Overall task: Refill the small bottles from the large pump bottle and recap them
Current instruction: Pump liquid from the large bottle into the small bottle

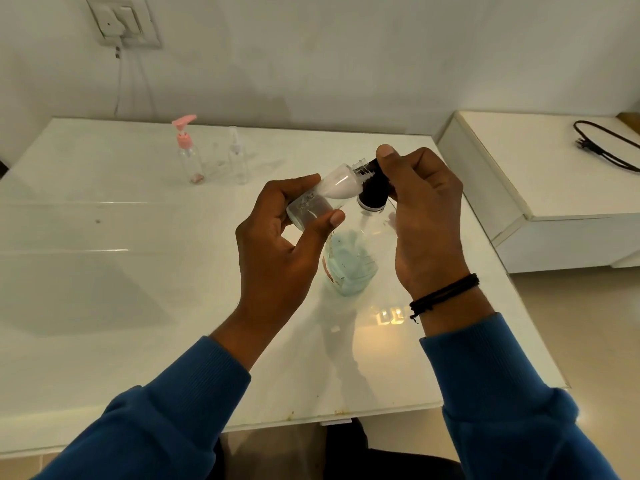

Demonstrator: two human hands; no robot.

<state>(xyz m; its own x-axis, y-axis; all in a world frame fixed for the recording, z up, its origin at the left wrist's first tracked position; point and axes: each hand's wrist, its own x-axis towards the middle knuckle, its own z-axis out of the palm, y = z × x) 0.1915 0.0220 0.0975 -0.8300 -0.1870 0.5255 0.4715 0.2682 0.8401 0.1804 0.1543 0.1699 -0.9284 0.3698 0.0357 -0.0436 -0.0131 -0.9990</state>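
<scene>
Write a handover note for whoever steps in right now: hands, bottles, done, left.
Left hand grips a small clear bottle, tilted, threaded neck bare.
Right hand grips the large bottle's black pump head, nozzle at that neck.
Large pump bottle stands on the white table.
Pink-pump bottle and clear spray bottle stand at the back, capped.
Done: held bottle uncapped, some white fill inside.
Left: finish filling, recap; others' fill unclear.

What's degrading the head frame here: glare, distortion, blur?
Head view: warm glare patch on the glossy white table near the right hand; wide-angle bend in the table edges; the clear small bottle in the left hand and the clear large pump bottle show low contrast; the far pink-pump bottle looks soft.
</scene>
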